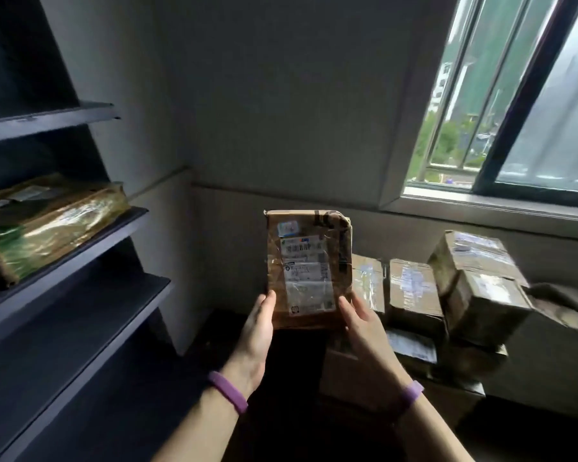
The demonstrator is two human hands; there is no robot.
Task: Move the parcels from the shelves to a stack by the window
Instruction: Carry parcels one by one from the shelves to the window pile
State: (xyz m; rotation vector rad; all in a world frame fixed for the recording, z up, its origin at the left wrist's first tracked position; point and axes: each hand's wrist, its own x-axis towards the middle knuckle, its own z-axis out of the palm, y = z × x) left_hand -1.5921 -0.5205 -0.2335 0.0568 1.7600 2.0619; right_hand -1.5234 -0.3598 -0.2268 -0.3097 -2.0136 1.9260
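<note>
On the left, dark shelves point(80, 248), front edges angling inward, a gold-wrapped parcel point(47, 221) lying on one. On the right, below the window point(501, 95), a stack point(447, 295) of taped boxes against the wall. Between them, open dark floor. Over that gap, upright, label toward the camera: a brown parcel point(309, 268). Clamped at its lower corners by left hand point(252, 341) and right hand point(367, 341), thumbs on the front face. Stands mostly above the grip, right edge overlapping the stack's nearest box in view.
</note>
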